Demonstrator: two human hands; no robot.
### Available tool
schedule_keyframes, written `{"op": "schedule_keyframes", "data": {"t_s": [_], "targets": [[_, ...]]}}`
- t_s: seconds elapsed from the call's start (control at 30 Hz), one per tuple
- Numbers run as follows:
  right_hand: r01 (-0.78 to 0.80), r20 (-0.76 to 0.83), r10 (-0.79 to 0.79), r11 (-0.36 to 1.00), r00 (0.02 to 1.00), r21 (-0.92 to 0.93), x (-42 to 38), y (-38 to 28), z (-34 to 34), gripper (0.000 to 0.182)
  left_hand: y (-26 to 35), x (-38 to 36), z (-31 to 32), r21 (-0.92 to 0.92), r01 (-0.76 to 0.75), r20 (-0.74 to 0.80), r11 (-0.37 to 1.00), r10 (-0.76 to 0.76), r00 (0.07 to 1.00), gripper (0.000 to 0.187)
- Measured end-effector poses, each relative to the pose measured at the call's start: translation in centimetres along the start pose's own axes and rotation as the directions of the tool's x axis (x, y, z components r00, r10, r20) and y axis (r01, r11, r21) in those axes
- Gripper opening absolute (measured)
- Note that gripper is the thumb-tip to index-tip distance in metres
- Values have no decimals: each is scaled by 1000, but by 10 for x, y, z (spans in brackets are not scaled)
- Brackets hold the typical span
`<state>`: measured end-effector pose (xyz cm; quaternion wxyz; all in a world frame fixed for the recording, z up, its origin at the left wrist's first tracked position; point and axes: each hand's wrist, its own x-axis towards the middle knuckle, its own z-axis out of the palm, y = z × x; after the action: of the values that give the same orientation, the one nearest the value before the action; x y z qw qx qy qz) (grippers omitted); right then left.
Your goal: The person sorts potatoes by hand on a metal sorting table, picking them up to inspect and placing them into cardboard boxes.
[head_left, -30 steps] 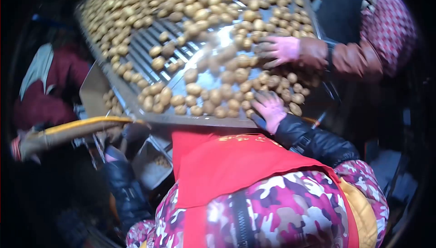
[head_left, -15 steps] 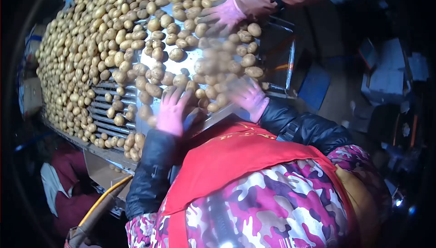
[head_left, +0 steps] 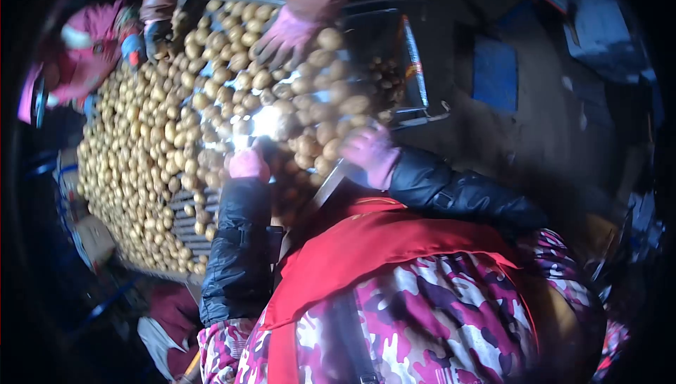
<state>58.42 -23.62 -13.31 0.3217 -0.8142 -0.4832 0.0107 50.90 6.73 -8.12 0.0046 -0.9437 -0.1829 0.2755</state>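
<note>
A large heap of potatoes (head_left: 144, 137) covers the metal sorting table in front of me. My left hand (head_left: 248, 164), in a pink glove, reaches in among the potatoes near the table's middle; glare and blur hide its fingers. At the table's near right corner, my right hand (head_left: 370, 152), gloved alike, rests beside several potatoes (head_left: 325, 148) with its fingers stretched out and slightly apart. Nothing shows in its grasp. A bright patch of bare metal (head_left: 266, 122) shines just beyond my left hand.
Across the table, a co-worker's gloved hand (head_left: 287, 38) lies over the potatoes. Another person in pink (head_left: 88, 60) stands at the far left. Dark slats (head_left: 193, 222) show through at the near left. A blue panel (head_left: 494, 74) lies on the floor to the right.
The view has shifted, with the table now showing more of its far side. My left hand's fingers, spread before, are now blurred. Potatoes have gathered nearer my right hand.
</note>
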Motion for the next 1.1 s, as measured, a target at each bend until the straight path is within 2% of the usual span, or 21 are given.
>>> {"op": "schedule_keyframes", "data": {"t_s": [0.07,0.1,0.13,0.2,0.27,0.3,0.33,0.37,0.4,0.47,0.5,0.53,0.57,0.7,0.73,0.77,0.8,0.83,0.9,1.0,1.1], "targets": [[-70,78,68,997,995,27,3,-7,-11,27,4,4,-18,-23,38,80,999,-36,996,48],[-83,-42,82,997,996,-12,1,-8,0,22,-19,12,7,-22,-34,-10,999,33,999,51],[-88,-82,86,996,993,-19,2,-8,5,19,-11,8,-6,-33,-55,17,998,56,998,49],[-155,118,151,988,981,20,2,-13,-10,24,5,3,-26,-62,-99,69,993,103,992,47],[-172,103,173,985,979,-16,0,-19,-12,24,37,2,-42,121,3,187,993,-26,982,42],[-161,61,162,987,985,-32,-4,-19,-6,24,18,7,-23,56,4,111,998,-10,994,36],[-148,20,149,988,989,-49,-10,-19,0,25,16,8,-25,-142,9,150,990,12,989,33],[-151,21,151,988,988,-14,-18,-18,2,28,8,11,-17,-213,29,117,977,-4,993,33],[-175,-42,177,984,983,44,-22,-22,6,29,0,13,-9,-204,51,103,978,-31,994,34],[-193,-91,195,981,977,25,-29,-22,10,28,-9,16,3,-188,96,73,977,-84,994,34],[-211,-112,215,977,970,43,-33,-23,11,28,-28,19,21,-270,122,22,955,-121,992,24],[-229,-134,233,972,963,49,-37,-25,10,28,-31,22,32,-356,142,-24,924,-162,987,24],[-246,-146,252,967,956,61,-41,-22,12,27,-37,28,36,-650,287,26,704,-357,934,28],[-294,-214,306,952,928,88,-57,-24,9,26,-25,28,27,-835,317,126,450,-405,906,40],[-301,-222,317,948,922,103,-61,-25,8,26,-51,31,33,-793,271,96,546,-327,940,40],[-305,-232,324,946,917,111,-65,-26,6,25,-50,32,32,-745,211,64,633,-247,967,41],[-312,-235,333,942,913,123,-72,-26,7,25,-49,32,28,-860,393,246,326,-410,878,42],[-314,-248,338,940,908,131,-76,-25,4,24,-53,34,29,-867,403,266,292,-414,871,48],[-327,-259,358,932,897,157,-82,-26,5,24,-73,37,30,-790,477,276,385,-471,838,57],[-339,-291,380,923,878,180,-90,-23,6,23,-168,45,40,-564,277,66,778,-292,954,50],[-344,-307,389,919,869,193,-103,-20,6,22,-159,46,32,-597,327,91,733,-343,935,49]]}}
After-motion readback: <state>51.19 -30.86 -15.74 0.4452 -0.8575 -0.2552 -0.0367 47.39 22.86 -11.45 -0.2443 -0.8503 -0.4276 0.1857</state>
